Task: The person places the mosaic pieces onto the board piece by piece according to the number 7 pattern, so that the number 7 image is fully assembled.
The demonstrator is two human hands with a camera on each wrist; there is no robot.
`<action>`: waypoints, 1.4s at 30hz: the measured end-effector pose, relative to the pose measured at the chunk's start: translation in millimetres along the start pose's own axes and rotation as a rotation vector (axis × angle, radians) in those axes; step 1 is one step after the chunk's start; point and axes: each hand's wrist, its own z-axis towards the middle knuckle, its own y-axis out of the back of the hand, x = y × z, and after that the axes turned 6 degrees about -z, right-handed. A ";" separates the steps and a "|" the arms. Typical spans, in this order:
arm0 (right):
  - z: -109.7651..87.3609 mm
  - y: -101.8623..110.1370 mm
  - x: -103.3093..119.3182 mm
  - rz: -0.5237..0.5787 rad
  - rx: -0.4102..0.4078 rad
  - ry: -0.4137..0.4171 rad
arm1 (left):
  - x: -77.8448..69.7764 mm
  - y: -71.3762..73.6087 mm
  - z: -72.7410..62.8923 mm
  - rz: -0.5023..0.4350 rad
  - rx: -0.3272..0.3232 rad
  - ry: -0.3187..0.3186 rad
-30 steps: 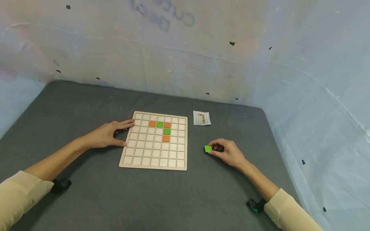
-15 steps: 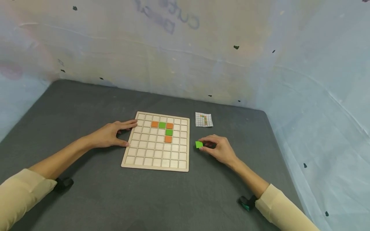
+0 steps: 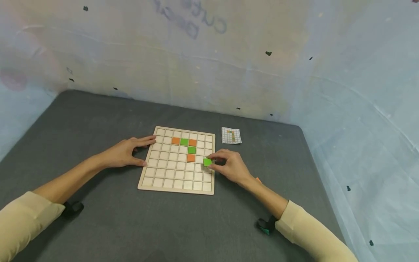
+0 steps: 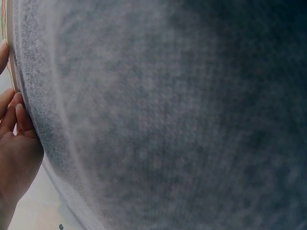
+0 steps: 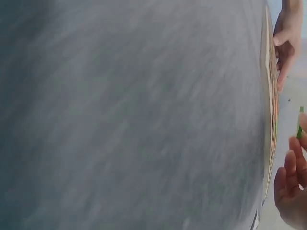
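Note:
A wooden grid board (image 3: 154,185) lies on the dark table, with orange and green square tiles set in some cells. My left hand (image 3: 120,153) touches the board's left edge, fingertips and thumb spread along it. Between thumb and fingers my right hand (image 3: 230,165) pinches a green tile (image 3: 207,162), held over the board's right part, just right of the lowest orange tile (image 3: 191,158). In the right wrist view the green tile (image 5: 300,125) appears edge-on above the board's surface. The left wrist view shows the left hand (image 4: 18,160) at the board's edge.
A small printed grid card (image 3: 231,135) with a coloured pattern lies behind the right hand. Part of an orange piece (image 3: 258,180) peeks out beside the right forearm, which hides the rest. A pale fabric wall (image 3: 183,72) rises behind the table (image 3: 147,225).
My right hand has carried the green tile leftward from the table to over the board, and the orange piece by the forearm has come into view. The left hand stays at the board's edge.

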 end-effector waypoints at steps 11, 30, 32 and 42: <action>11.1 -24.3 15.7 -0.021 0.049 -0.054 | -2.7 -2.9 3.7 -0.005 -0.004 -0.029; 15.5 -44.7 26.3 -0.137 0.005 -0.023 | 2.3 -3.4 5.7 0.015 0.003 -0.036; 14.5 -45.5 27.0 -0.139 0.000 -0.022 | 2.0 -3.3 5.6 0.015 0.004 -0.033; 13.4 -48.3 25.0 -0.187 -0.023 0.002 | 0.3 -1.5 5.9 0.005 0.014 0.000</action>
